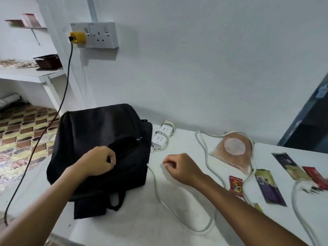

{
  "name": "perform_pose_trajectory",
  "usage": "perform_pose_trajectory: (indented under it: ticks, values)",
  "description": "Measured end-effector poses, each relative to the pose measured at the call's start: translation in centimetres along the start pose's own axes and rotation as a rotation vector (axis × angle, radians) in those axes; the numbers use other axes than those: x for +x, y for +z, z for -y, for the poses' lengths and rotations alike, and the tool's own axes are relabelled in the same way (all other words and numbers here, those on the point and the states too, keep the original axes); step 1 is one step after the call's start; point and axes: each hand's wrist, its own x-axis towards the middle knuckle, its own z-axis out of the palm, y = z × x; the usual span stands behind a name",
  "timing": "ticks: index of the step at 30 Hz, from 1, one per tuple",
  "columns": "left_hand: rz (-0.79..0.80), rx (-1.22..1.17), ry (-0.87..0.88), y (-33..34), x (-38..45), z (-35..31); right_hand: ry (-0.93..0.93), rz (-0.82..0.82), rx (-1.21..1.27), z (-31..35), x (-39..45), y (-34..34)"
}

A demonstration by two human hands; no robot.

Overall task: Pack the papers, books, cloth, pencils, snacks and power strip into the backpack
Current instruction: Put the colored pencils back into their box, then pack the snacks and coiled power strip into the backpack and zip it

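A black backpack (99,157) stands on the white table (134,226), its front pocket unzipped. My left hand (99,162) grips the edge of that pocket opening. My right hand (182,167) hovers just right of the backpack with fingers curled and nothing visible in them. The white power strip (163,137) lies behind, against the wall; its white cord (207,157) loops across the table to a plug (308,189). Snack packets lie on the right: a brown pouch (234,150), a small red packet (235,186), a purple packet (269,187), a dark packet (291,166) and a red one (316,176).
A wall socket (103,35) holds a yellow plug (77,37), whose black cable (35,148) hangs down past the table's left edge. A white shelf (26,73) with a dark tub stands at far left. A dark door (308,125) borders the right.
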Motion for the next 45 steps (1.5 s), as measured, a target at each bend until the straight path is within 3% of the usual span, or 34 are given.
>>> perform_pose_trajectory:
  ticks: [3,5,8,12,14,18,22,28,32,37,41,45]
  values:
    - [-0.293,0.076,0.032,-0.4,0.7,-3.9,0.13,-0.14,-0.091,-3.7,-0.2,-1.9]
    - [-0.371,0.023,0.126,-0.4,1.9,-6.8,0.193,-0.261,-0.2,-6.0,-0.5,-3.3]
    - [-0.309,-0.076,0.321,0.8,4.6,-10.1,0.34,-0.369,-0.445,-9.3,-1.6,-5.3]
    - [-0.089,-0.227,0.56,3.7,7.4,-14.7,0.628,-0.132,-0.757,-14.9,-3.1,-6.3]
    - [-0.016,-0.226,0.629,5.3,8.2,-16.6,0.726,-0.134,-0.771,-16.3,-3.6,-6.2]
    - [0.034,-0.273,0.666,6.9,8.9,-18.6,0.59,-0.286,-0.826,-15.9,-4.0,-7.9]
    - [0.051,-0.354,0.619,6.5,8.9,-18.1,0.456,-0.508,-0.611,-14.4,-3.5,-9.9]
    - [0.036,-0.541,0.514,5.0,9.1,-18.1,0.485,-0.795,-0.215,-10.2,-2.7,-12.5]
    - [0.156,-0.815,0.397,4.3,8.9,-19.9,0.527,-0.916,0.138,-7.1,-1.9,-14.8]
    - [0.179,-1.262,0.223,4.0,8.9,-22.5,0.442,-0.844,0.748,-3.5,-1.8,-17.7]
    - [0.292,-1.666,0.214,3.4,9.4,-22.0,0.478,-0.622,0.96,-2.7,-2.0,-18.4]
    - [0.34,-1.72,0.22,3.1,8.7,-20.6,0.497,-0.462,1.28,-3.1,-2.3,-16.6]
